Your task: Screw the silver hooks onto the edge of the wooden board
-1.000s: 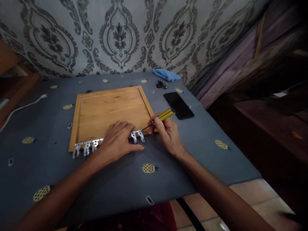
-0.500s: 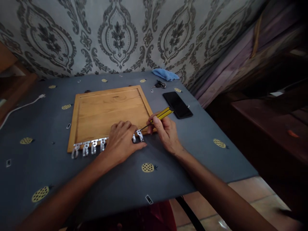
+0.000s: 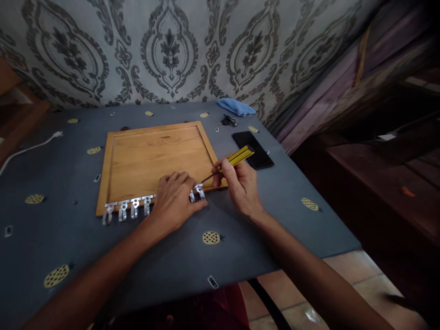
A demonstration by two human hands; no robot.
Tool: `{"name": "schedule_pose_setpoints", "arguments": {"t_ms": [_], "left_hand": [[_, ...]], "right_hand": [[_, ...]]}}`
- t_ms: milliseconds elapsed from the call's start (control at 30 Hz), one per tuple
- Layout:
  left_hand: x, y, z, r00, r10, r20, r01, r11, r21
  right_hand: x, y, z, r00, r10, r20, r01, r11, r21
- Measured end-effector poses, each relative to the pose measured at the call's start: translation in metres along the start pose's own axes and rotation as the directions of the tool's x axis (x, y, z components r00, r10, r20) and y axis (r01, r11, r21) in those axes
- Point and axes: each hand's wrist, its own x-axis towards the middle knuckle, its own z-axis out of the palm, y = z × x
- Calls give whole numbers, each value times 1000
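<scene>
A wooden panel (image 3: pixel 154 156) with a raised frame lies flat on the table, and a row of silver metal hooks (image 3: pixel 135 207) runs along its near edge. My left hand (image 3: pixel 175 197) rests over the hooks toward the right, fingers bent on the panel's edge and thumb stretched out; it covers part of the row. My right hand (image 3: pixel 240 183) grips a screwdriver (image 3: pixel 240 156) by its yellow and black handle. The thin shaft slants down to the left, its tip at the rightmost hook (image 3: pixel 200 190). Whether the tip sits in a screw is too small to tell.
To the right of the panel lies a black phone (image 3: pixel 254 150), with keys (image 3: pixel 228 120) and a blue cloth (image 3: pixel 236 107) behind it. A white cable (image 3: pixel 30 147) crosses the table's left side. The patterned wall (image 3: pixel 170 50) stands behind the table (image 3: pixel 165 266).
My right hand and the screwdriver have shifted slightly up and right, and the handle has turned a little. My left hand stays almost in place on the hooks.
</scene>
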Motion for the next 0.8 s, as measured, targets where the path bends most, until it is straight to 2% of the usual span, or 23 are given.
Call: {"name": "schedule_pose_setpoints", "arguments": {"t_ms": [133,367,800], "left_hand": [[-1,-1,1,1000,9,-6,-9,1000,12],[0,-2,3,999,17,-29,-17,1000,3],[0,-1,1,1000,1,5,-1,1000,0]], "right_hand": [[6,-6,9,1000,2,10,-2,1000,-25],[-2,10,13,994,-25,-102,17,997,-77],[-4,13,15,998,-36,-44,31,994,-100]]}}
